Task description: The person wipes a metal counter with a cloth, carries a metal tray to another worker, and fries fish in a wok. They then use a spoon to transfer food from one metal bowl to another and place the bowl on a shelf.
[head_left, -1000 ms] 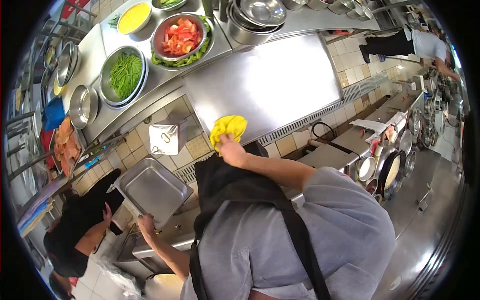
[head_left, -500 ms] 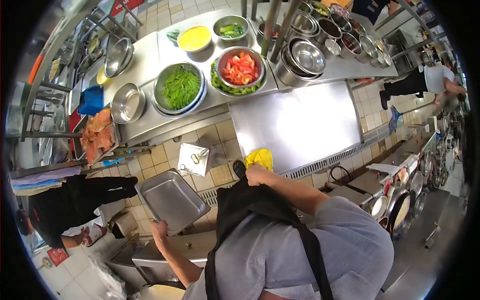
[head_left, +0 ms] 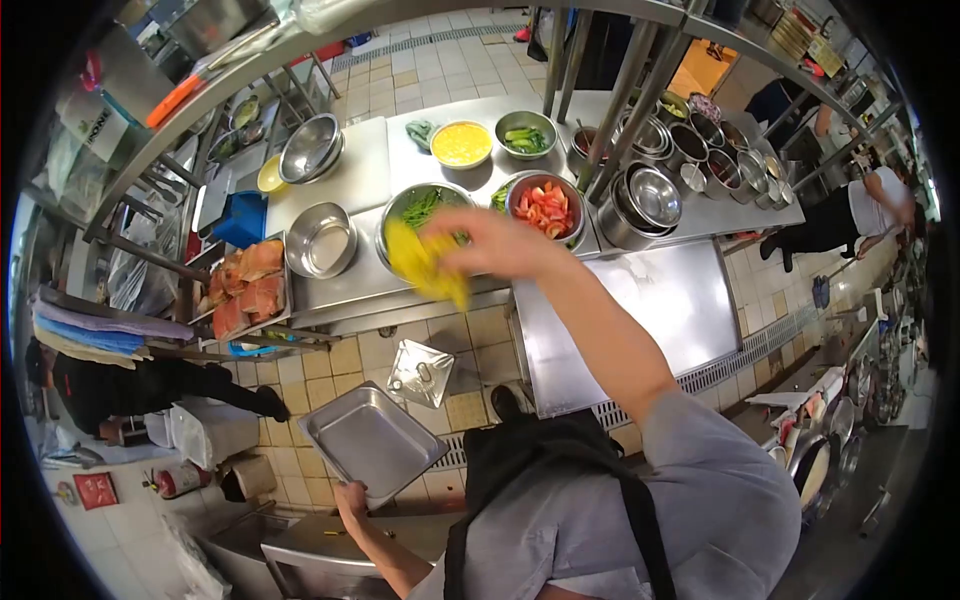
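Note:
My left hand [head_left: 350,500] grips the near edge of an empty rectangular steel tray [head_left: 372,440], which is held out over the floor. In my right hand [head_left: 490,243] is a yellow cloth [head_left: 425,262], smeared by motion. That hand is stretched out over the counter, and the cloth partly hides a bowl of cut green vegetables [head_left: 415,205]. Just right of the hand stands a bowl of cut tomatoes [head_left: 545,207]. A plain steel bowl [head_left: 321,240] sits to the cloth's left.
A bowl of yellow liquid [head_left: 461,145] and a bowl of greens [head_left: 526,133] stand farther back. A tray of orange-pink meat or fish pieces [head_left: 250,283] lies at left. A square tin [head_left: 420,373] is on the floor. Shelf posts [head_left: 640,100] rise from the counter. People work left and right.
My right hand has swung up and left with the yellow cloth, from the bare steel surface to above the bowls. My left hand still holds the tray. The view has shifted.

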`<state>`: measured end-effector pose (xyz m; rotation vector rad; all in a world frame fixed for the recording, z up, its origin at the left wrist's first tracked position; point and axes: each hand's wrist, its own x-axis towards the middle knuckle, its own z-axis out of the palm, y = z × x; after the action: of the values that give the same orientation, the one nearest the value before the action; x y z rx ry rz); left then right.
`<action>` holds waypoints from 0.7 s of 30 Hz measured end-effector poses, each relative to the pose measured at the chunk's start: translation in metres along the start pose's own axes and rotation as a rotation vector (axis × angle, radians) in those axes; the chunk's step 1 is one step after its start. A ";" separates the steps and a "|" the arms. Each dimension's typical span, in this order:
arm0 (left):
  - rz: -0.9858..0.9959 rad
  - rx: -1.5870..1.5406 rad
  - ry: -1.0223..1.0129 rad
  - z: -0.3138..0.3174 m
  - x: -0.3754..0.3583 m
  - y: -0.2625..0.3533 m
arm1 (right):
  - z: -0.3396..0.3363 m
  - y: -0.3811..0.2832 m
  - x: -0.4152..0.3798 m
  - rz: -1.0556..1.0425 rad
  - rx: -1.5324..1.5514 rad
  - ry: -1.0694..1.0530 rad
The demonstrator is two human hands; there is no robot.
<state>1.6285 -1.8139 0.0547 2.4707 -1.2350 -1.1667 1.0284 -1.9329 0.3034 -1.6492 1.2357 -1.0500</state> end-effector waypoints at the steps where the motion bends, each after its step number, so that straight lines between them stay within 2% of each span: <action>1: -0.014 -0.020 0.002 -0.003 -0.009 0.006 | -0.009 -0.004 0.038 0.105 0.024 0.069; 3: 0.006 -0.056 0.013 -0.010 -0.031 0.019 | -0.018 -0.011 0.093 -0.078 -0.150 0.420; 4: 0.039 -0.074 0.023 -0.015 -0.043 0.027 | -0.021 0.005 0.116 -0.082 -0.306 0.549; 6: 0.084 -0.170 -0.003 -0.020 -0.033 0.019 | -0.026 0.011 0.107 -0.155 -0.376 0.742; 8: 0.094 -0.326 -0.085 -0.021 -0.006 -0.025 | -0.017 -0.003 0.056 -0.114 -0.207 0.702; 9: 0.110 -0.281 -0.052 -0.031 -0.037 0.006 | -0.008 0.011 0.027 -0.058 -0.179 0.638; 10: 0.114 -0.358 -0.128 -0.037 -0.051 0.021 | 0.002 0.034 -0.005 0.001 -0.150 0.575; 11: 0.117 -0.432 -0.205 -0.042 -0.062 0.033 | 0.012 0.051 -0.044 0.041 -0.287 0.479; 13: 0.097 -0.503 -0.286 -0.042 -0.062 0.037 | 0.030 0.103 -0.122 0.295 0.066 0.264; 15: 0.086 -0.543 -0.287 -0.041 -0.112 0.094 | 0.036 0.138 -0.204 0.512 0.210 0.152; 16: 0.092 -0.550 -0.313 -0.029 -0.129 0.124 | 0.031 0.150 -0.244 0.597 0.220 0.140; 17: 0.231 -0.578 -0.311 -0.009 -0.123 0.129 | 0.020 0.150 -0.278 0.639 0.244 0.200; 18: 0.270 -0.517 -0.424 0.000 -0.120 0.145 | 0.011 0.148 -0.313 0.678 0.275 0.270; 21: 0.389 -0.505 -0.512 0.067 -0.146 0.214 | -0.021 0.144 -0.399 0.727 0.344 0.530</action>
<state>1.3967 -1.8330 0.1862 1.5400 -1.2452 -1.7756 0.8945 -1.5758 0.1168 -0.5726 1.6926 -1.1553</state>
